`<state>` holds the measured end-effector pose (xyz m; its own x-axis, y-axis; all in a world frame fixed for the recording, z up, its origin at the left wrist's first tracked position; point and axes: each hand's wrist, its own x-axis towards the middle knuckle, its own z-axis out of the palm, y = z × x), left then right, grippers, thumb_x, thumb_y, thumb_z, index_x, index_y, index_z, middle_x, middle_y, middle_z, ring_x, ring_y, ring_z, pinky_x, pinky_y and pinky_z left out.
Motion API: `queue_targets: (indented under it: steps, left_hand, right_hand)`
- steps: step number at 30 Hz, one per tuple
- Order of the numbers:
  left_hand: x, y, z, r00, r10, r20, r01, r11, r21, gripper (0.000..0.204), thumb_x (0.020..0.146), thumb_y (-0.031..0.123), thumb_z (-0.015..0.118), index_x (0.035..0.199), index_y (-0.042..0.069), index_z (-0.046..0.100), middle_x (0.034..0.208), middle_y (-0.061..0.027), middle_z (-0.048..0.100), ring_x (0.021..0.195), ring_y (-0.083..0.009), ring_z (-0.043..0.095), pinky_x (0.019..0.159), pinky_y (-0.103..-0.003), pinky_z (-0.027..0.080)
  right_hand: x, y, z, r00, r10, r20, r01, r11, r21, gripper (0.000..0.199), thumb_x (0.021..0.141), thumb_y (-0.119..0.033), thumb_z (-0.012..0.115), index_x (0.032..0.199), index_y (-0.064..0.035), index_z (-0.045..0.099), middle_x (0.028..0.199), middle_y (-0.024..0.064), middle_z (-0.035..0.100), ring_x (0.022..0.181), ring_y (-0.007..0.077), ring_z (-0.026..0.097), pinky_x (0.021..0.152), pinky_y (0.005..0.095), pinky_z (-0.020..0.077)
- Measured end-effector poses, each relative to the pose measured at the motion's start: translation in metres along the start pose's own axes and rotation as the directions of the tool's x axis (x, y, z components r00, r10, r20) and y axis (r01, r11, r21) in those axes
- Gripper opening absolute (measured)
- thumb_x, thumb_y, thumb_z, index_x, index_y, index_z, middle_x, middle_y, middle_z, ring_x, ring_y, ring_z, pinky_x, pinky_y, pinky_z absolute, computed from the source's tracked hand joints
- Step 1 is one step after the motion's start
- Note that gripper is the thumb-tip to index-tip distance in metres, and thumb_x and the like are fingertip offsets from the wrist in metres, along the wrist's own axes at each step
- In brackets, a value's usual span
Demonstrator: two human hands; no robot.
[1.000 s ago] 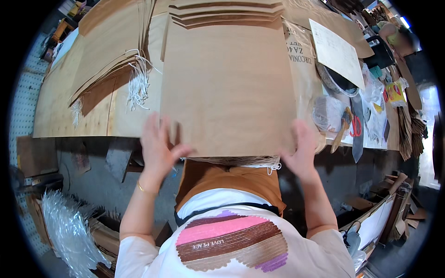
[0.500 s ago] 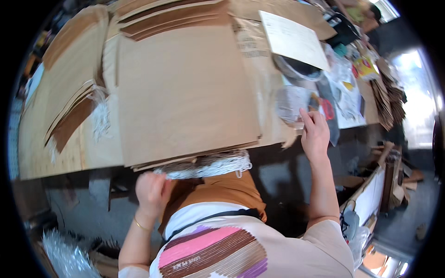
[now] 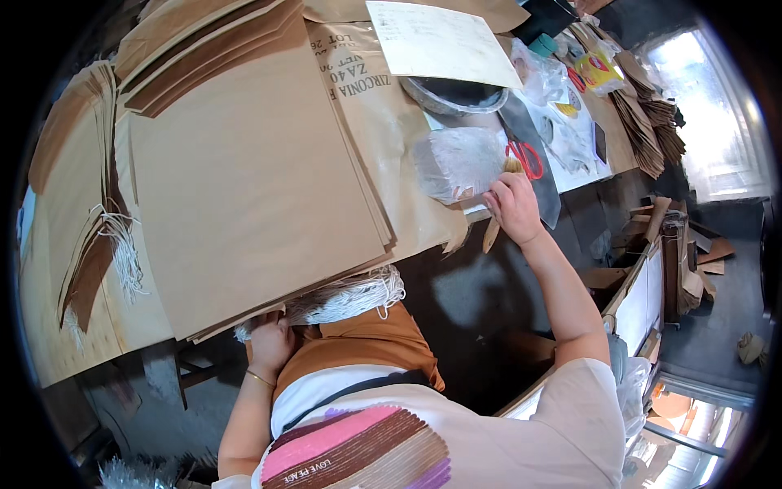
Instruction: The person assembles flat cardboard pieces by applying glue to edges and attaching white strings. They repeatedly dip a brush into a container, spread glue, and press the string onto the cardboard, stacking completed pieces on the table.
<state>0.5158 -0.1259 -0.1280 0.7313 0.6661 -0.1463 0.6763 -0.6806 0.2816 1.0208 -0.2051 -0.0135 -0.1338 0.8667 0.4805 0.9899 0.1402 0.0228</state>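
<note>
Right of frame centre, the brush is being gripped by the right hand, handle control being best served clear of the bristles, while lower left of centre the left hand, grip indeterminable, is being held against the white cords.

A hand could pass low over the flat paper stack and the brown wrapping sheet beside it, as far as the plastic bag. Around the right fingers at the brush it is tight: the bag sits just left, the red-handled scissors just beyond, the bowl farther back. The stack's edge and string bundle crowd the left fingers.
</note>
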Motion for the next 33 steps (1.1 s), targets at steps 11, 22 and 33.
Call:
queue_targets:
  steps: [11,22,33]
  left_hand:
    - [-0.007,-0.005,0.007,0.999,-0.036,0.022,0.036,0.999,-0.014,0.018,0.075,0.012,0.059,0.088,0.001,0.062,0.116,-0.0178,0.059,0.109,-0.0370,0.054,0.088,-0.050,0.044]
    - [-0.003,0.010,0.000,1.000,-0.010,0.000,0.010,0.999,0.044,0.019,0.077,0.011,0.060,0.093,0.006,0.066,0.106,-0.0114,0.061,0.099,-0.0355,0.055,0.084,-0.045,0.046]
    - [0.000,0.014,-0.010,0.991,-0.005,-0.136,0.007,1.000,0.009,0.016,0.076,0.008,0.060,0.089,0.005,0.069,0.098,-0.0146,0.062,0.093,-0.0328,0.058,0.078,-0.043,0.047]
  right_hand:
    - [-0.009,0.011,-0.021,0.979,-0.158,0.129,0.162,0.986,-0.026,0.032,0.073,-0.008,0.064,0.104,-0.0030,0.057,0.105,0.0120,0.053,0.102,0.0296,0.056,0.087,0.0380,0.0487]
    - [-0.004,0.004,-0.055,1.000,-0.011,-0.013,0.010,0.996,-0.088,0.030,0.071,-0.008,0.072,0.099,-0.0048,0.062,0.105,0.0104,0.058,0.092,0.0278,0.058,0.074,0.0350,0.0491]
    - [0.138,0.062,0.018,0.483,0.875,0.024,-0.719,0.381,0.581,0.028,0.080,-0.021,0.073,0.083,0.0061,0.067,0.069,0.0097,0.068,0.062,0.0108,0.065,0.056,0.0261,0.0483]
